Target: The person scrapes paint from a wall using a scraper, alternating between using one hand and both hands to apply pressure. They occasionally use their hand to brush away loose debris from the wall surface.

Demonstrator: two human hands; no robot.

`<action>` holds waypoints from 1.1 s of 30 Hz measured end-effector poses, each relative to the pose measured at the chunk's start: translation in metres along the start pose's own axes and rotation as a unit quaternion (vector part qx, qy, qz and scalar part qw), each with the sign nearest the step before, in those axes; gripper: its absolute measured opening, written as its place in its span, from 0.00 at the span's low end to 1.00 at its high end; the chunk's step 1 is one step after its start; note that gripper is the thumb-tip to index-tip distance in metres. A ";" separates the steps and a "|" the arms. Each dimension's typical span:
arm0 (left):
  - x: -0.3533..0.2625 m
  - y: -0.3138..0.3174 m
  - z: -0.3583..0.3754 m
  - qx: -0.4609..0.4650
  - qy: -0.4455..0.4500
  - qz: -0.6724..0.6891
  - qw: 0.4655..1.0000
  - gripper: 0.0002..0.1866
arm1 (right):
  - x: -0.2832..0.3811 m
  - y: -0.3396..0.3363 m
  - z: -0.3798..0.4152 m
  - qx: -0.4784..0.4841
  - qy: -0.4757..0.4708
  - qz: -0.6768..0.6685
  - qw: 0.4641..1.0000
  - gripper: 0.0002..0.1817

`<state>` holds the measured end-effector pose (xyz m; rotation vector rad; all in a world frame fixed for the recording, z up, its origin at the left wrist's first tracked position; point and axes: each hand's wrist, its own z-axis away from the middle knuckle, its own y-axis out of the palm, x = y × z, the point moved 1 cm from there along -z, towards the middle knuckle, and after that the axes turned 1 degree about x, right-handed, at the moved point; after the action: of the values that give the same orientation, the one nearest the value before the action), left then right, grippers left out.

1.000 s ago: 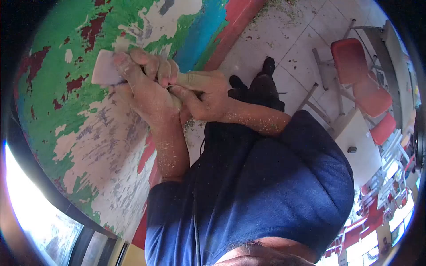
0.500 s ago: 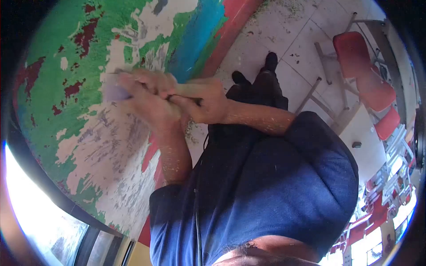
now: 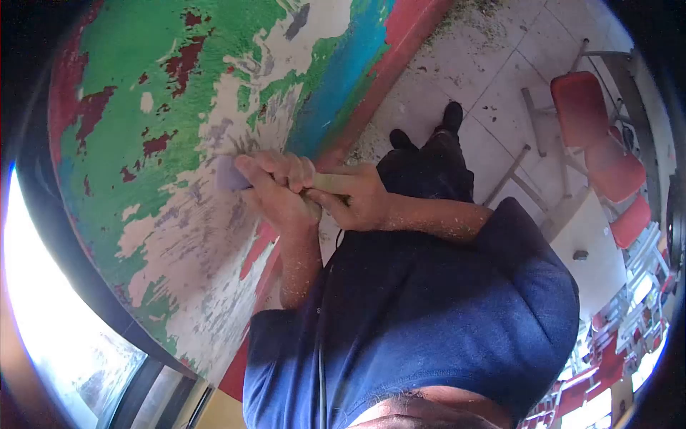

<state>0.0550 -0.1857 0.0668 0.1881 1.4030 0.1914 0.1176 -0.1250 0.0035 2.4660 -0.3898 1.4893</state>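
Note:
A paint scraper with a wide greyish blade (image 3: 230, 174) rests against the wall (image 3: 179, 222), at the edge of a stripped whitish patch in flaking green paint. My left hand (image 3: 277, 187) is closed round the scraper just behind the blade. Behind it, my right hand (image 3: 357, 199) is closed on the pale handle (image 3: 330, 184), most of which the fingers hide. Both hands are close together, left ahead of right. Pale flecks dot both forearms.
Paint chips (image 3: 475, 25) lie on the tiled floor (image 3: 457, 64) along the wall's red base. To the right stand red-seated chairs (image 3: 582, 107) and a pale tabletop (image 3: 589, 250) with a small dark object on it. A bright window (image 3: 43, 307) is at the lower left.
The view has shifted, so the wall appears further right. Against the wall, both hands and the scraper have moved toward the bottom of the view. Both hands keep their hold.

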 end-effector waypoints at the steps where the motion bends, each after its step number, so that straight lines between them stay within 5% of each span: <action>1: -0.005 0.000 -0.004 0.007 0.030 -0.026 0.999 0.23 | 0.000 0.001 0.005 -0.001 0.003 -0.001 1.000 0.09; 13: -0.024 -0.013 0.007 -0.001 0.005 0.030 1.000 0.23 | 0.020 0.011 -0.021 0.017 -0.042 -0.037 0.998 0.10; 16: -0.014 -0.025 0.009 0.006 0.004 0.010 1.000 0.23 | 0.014 0.007 0.005 0.061 0.070 -0.076 0.993 0.12; 20: -0.047 0.003 -0.004 0.069 0.066 0.071 0.993 0.23 | 0.017 0.004 -0.028 0.033 -0.053 -0.033 0.998 0.11; 28: -0.026 -0.013 0.010 0.036 -0.046 0.059 0.997 0.22 | 0.021 0.004 0.000 0.031 0.027 0.020 0.999 0.13; 33: -0.035 0.003 0.016 0.076 -0.066 0.103 0.990 0.22 | 0.029 -0.006 0.003 0.000 -0.027 0.006 1.000 0.12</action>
<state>0.0649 -0.1918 0.1039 0.4645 1.2666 0.2383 0.1353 -0.1237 0.0278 2.5126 -0.4161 1.4286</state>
